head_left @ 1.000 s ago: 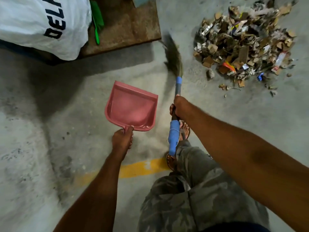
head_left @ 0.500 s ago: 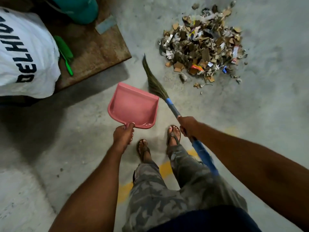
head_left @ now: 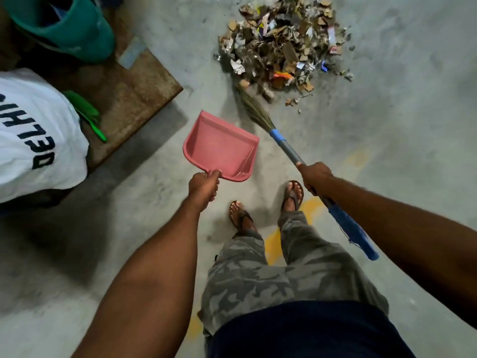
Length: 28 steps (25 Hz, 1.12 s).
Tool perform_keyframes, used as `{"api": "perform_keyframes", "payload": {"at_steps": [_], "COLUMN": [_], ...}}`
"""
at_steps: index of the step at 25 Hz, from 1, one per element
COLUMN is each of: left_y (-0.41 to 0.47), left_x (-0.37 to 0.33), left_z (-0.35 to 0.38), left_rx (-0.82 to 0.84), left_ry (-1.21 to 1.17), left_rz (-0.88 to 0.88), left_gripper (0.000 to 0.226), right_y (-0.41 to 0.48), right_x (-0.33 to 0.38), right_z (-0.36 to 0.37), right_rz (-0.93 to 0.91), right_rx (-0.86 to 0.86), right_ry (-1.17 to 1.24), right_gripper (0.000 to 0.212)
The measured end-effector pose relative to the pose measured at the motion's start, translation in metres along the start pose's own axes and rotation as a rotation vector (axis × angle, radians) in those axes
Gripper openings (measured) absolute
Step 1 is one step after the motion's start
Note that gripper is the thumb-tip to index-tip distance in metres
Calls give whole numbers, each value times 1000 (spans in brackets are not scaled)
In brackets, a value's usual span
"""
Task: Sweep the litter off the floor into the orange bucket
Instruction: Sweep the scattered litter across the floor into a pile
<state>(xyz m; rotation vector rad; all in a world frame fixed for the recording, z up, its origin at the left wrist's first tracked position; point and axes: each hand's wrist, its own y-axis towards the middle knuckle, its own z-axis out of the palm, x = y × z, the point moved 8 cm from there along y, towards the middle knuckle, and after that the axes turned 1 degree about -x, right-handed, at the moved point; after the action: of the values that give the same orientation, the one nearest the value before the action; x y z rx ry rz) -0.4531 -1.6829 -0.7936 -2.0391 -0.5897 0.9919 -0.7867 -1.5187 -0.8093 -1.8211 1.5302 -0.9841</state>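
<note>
A heap of litter (head_left: 281,45), mostly cardboard scraps and wrappers, lies on the grey concrete floor at the top centre. My left hand (head_left: 204,188) grips the handle of a pink dustpan (head_left: 219,148), held above the floor in front of my feet. My right hand (head_left: 313,175) grips the shaft of a grass broom (head_left: 255,109) with blue tape on its handle. The bristle tips reach the near left edge of the heap. No orange bucket is in view.
A green bucket (head_left: 67,29) stands on a brown board (head_left: 124,91) at the upper left. A white sack with dark lettering (head_left: 33,135) and a green tool (head_left: 89,115) lie beside it. My sandalled feet (head_left: 291,195) stand by a faded yellow floor line (head_left: 271,241).
The view has shifted, so the heap now lies nearer the centre. The broom has swung out to the right, and its bristles have reached the heap's edge. The dustpan stays in my left hand.
</note>
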Motion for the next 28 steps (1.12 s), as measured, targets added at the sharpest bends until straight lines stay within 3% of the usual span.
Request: {"api": "perform_keyframes", "payload": {"at_steps": [4, 8, 12, 15, 19, 23, 28], "left_y": [6, 8, -6, -25, -43, -47, -36], "left_x": [5, 4, -25, -59, -91, -99, -110], "left_z": [23, 60, 96, 119, 158, 192, 215], "left_rx": [37, 74, 73, 52, 59, 66, 60], "left_ry": [73, 139, 141, 102, 95, 135, 183], "left_rz": [2, 20, 63, 79, 78, 72, 100], "left_gripper": [32, 29, 30, 31, 32, 34, 34], "right_y": [26, 69, 84, 75, 63, 89, 140], "right_x": [-53, -32, -6, -25, -96, -156, -107], "right_z": [-6, -67, -120, -153, -164, -175, -231], "right_rz": [122, 52, -36, -57, -15, 52, 14], "right_rx": [52, -114, -228, -308, -264, -150, -215], "right_ry": [-38, -130, -6, 44, 29, -166, -198], "right_gripper": [50, 36, 49, 60, 61, 58, 50]}}
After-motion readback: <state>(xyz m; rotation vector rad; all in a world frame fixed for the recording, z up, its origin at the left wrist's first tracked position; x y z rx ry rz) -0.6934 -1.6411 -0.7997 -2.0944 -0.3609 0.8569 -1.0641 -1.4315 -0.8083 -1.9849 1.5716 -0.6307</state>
